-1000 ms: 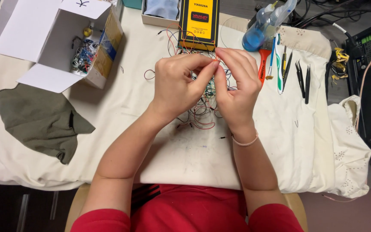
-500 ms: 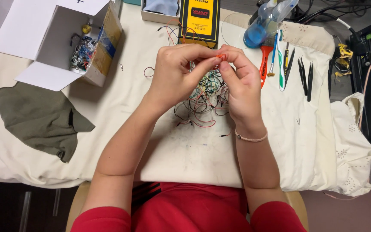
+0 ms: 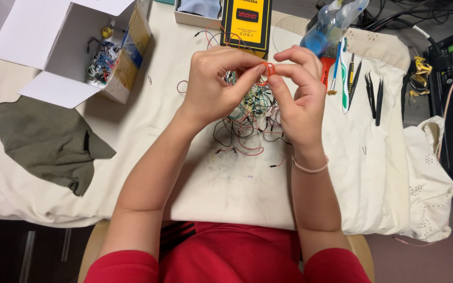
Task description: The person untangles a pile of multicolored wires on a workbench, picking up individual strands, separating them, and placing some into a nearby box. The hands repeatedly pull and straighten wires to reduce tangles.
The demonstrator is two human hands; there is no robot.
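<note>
Two hands meet above the middle of the table in the head view. Left hand (image 3: 213, 84) and right hand (image 3: 300, 99) both pinch a small orange wire loop (image 3: 268, 71) between thumb and fingertips, fingers narrow and closed on it, the remaining fingers curled. The loop sits in the air just above a tangle of thin wires (image 3: 250, 118), black, red, green and white, spread on the cream cloth (image 3: 226, 183) that covers the table. Just behind the hands lies a yellow meter (image 3: 246, 23), partly hidden by the left fingers. To the right of it lie a blue squeeze bottle (image 3: 331, 23), a row of brushes (image 3: 342, 73) and black tweezers (image 3: 374, 94). Far left: an open white cardboard box (image 3: 43, 42) with small parts inside, and a green rag (image 3: 48, 139) near the table edge. A pale band circles the right wrist.
</note>
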